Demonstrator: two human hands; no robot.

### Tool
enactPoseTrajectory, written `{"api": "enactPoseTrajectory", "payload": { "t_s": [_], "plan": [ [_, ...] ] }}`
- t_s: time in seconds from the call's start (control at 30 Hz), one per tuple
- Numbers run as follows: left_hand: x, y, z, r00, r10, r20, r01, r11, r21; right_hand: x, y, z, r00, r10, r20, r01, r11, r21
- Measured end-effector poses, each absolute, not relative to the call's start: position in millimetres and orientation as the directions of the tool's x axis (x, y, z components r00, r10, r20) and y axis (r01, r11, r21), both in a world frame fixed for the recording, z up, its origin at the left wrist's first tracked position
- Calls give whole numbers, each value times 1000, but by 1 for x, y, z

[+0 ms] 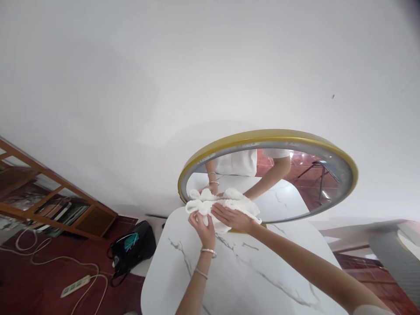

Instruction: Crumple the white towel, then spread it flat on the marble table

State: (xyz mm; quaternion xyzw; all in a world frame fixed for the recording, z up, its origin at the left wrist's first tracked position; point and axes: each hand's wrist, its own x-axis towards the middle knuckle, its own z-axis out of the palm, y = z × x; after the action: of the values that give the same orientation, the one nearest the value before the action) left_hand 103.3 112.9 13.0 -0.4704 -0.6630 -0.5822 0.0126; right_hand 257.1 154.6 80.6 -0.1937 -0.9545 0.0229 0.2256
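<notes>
A round mirror [315, 175] in a gold frame leans against the wall, its lower edge on a white marble-patterned table [262, 271]. A fluffy white cloth [200, 205] lies bunched against the lower left of the glass. My left hand [202, 225], with bracelets at the wrist, has its bent fingers closed on the cloth's lower left part. Beside it, my right hand [232, 216] rests flat on the cloth, fingers stretched out and pressing it toward the glass. Both hands and the cloth show again as reflections.
On the left, a wooden shelf [55, 192] holds papers and books. A black bag [134, 249] sits on the red floor, near a white power strip [75, 285] and loose cables. A grey ridged object [393, 258] stands at the right, beyond the table.
</notes>
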Motion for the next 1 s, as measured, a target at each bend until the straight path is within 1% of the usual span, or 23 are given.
{"api": "enactPoseTrajectory", "payload": {
  "t_s": [0.1, 0.17, 0.23, 0.27, 0.33, 0.37, 0.43, 0.47, 0.53, 0.57, 0.6, 0.63, 0.67, 0.7, 0.8, 0.9, 1.0],
  "plan": [
    [128, 110, -33, -596, 703, 388, 484, -71, 872, 275, 155, 49, -816, 390, 425, 282, 912, -297],
    [143, 110, -51, -600, 729, 330, 411, -73, 909, 282, 150, 31, -781, 441, 443, 280, 880, -382],
    [157, 110, -61, -594, 740, 315, 378, -89, 922, 285, 140, 18, -725, 509, 465, 331, 849, -413],
    [162, 110, -62, -595, 741, 312, 366, -95, 926, 285, 135, 15, -688, 541, 484, 377, 836, -398],
    [168, 109, -58, -602, 735, 311, 358, -100, 928, 287, 130, 17, -636, 549, 542, 463, 834, -301],
    [170, 108, -51, -608, 729, 314, 358, -101, 928, 289, 130, 23, -650, 504, 569, 474, 854, -214],
    [171, 107, -27, -625, 699, 347, 375, -121, 919, 294, 137, 44, -735, 343, 585, 438, 899, 24],
    [171, 109, -9, -637, 670, 381, 391, -145, 909, 297, 143, 59, -791, 229, 567, 385, 907, 170],
    [169, 114, 37, -660, 576, 482, 436, -229, 870, 302, 154, 95, -798, 108, 593, 424, 800, 425],
    [169, 119, 63, -662, 519, 541, 459, -289, 840, 303, 159, 115, -792, 53, 608, 449, 726, 521],
    [168, 125, 90, -652, 460, 603, 486, -356, 798, 302, 162, 136, -782, 9, 623, 476, 653, 589],
    [168, 131, 117, -636, 410, 654, 507, -417, 754, 302, 165, 157, -763, -6, 646, 522, 584, 621],
    [168, 139, 144, -613, 360, 703, 531, -471, 705, 300, 166, 178, -731, -16, 683, 572, 532, 625],
    [168, 146, 168, -596, 303, 744, 563, -503, 656, 299, 166, 198, -716, 13, 698, 612, 492, 619],
    [170, 163, 226, -484, 188, 855, 679, -535, 502, 297, 168, 247, -615, 34, 788, 722, 427, 545],
    [175, 170, 257, -388, 128, 913, 744, -541, 393, 299, 172, 270, -536, 9, 844, 765, 428, 481],
    [182, 170, 257, -344, 117, 931, 753, -557, 349, 305, 176, 262, -511, 38, 859, 763, 479, 433]
  ]
}}
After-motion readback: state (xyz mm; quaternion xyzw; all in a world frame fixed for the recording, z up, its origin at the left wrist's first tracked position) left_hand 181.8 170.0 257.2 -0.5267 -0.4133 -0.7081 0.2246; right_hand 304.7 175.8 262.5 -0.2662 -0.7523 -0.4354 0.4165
